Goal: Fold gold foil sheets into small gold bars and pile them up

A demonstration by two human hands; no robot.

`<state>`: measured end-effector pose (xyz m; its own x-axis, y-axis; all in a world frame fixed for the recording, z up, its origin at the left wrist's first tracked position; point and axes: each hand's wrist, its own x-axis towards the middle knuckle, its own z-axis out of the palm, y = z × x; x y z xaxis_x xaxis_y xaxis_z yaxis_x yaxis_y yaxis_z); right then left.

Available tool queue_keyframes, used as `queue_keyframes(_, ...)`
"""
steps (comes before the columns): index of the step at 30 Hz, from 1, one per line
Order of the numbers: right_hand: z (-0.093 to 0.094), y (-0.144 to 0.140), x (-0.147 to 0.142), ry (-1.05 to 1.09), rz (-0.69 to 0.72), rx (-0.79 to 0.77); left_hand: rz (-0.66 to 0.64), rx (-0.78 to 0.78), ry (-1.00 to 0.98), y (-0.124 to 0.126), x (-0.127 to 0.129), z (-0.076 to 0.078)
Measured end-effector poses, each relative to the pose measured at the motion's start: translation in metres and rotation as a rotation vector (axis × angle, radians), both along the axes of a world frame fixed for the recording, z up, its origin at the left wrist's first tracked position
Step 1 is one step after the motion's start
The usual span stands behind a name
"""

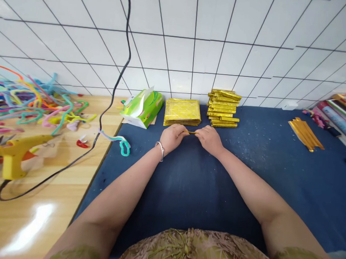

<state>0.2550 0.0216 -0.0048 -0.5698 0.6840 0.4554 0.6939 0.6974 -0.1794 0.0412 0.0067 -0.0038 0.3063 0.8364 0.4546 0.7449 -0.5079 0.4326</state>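
Both hands meet near the middle of the dark blue tabletop, holding a thin gold paper roll (pixel 192 132) level between them. My left hand (pixel 172 137), with a silver bangle at the wrist, pinches one end. At the other end my right hand (pixel 209 139) has its fingers closed. Only a short length of the roll shows; the rest lies hidden in the fingers. Just behind the left hand sits a stack of gold foil paper sheets (pixel 183 111). A pile of rolled gold foil strips (pixel 223 107) lies behind the right hand.
A green tissue pack (pixel 144 108) stands at back left. On the wooden surface (pixel 62 200) are a yellow glue gun (pixel 15 153), its black cable (pixel 68 169) and colourful pipe cleaners (pixel 34 98). Flat gold strips (pixel 306 134) and stacked books (pixel 343 121) lie right. A tiled wall (pixel 208 56) borders the back.
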Motion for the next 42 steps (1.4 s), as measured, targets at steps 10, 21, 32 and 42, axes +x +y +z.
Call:
queue_keyframes(10,0.001,0.005,0.007,0.206,0.053,-0.188,-0.07,-0.099,-0.196,0.01,-0.015,-0.007)
queue_keyframes(21,0.004,0.001,0.007,0.441,-0.033,-0.286,-0.083,-0.209,-0.434,0.018,-0.024,-0.013)
queue_keyframes(32,0.005,0.003,0.01,0.48,-0.097,-0.159,-0.006,-0.176,-0.669,0.019,-0.023,-0.016)
queue_keyframes(42,0.006,0.002,0.007,0.395,-0.126,-0.105,0.068,-0.178,-0.58,0.015,-0.022,-0.013)
